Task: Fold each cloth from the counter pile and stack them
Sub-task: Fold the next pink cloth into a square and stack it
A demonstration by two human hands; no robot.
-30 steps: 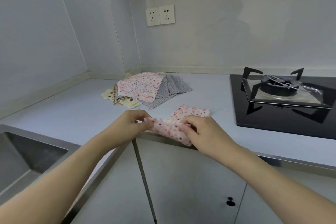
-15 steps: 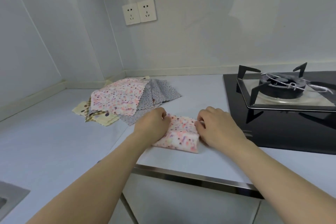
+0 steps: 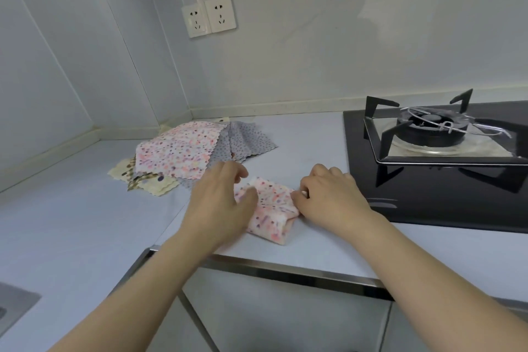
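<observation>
A small folded pink cloth with coloured dots (image 3: 271, 208) lies on the pale counter (image 3: 71, 223) near its front edge. My left hand (image 3: 220, 203) covers the cloth's left end with relaxed, spread fingers, the thumb lying on the fabric. My right hand (image 3: 328, 197) has its fingers curled and pinches the cloth's right edge. Behind and to the left is the pile of unfolded cloths (image 3: 177, 151): a pink dotted one on top, a grey one (image 3: 248, 140) beneath it, cream ones (image 3: 160, 186) at the bottom.
A black glass hob (image 3: 428, 197) with a gas burner and pan support (image 3: 428, 134) fills the counter's right side, close to my right hand. A sink corner (image 3: 14, 306) shows at the lower left. Wall sockets (image 3: 210, 16) sit above the pile.
The cloth went from the counter's front edge onto the counter as a small folded packet. My left hand has since loosened and spread over its left end; my right hand stays at its right edge.
</observation>
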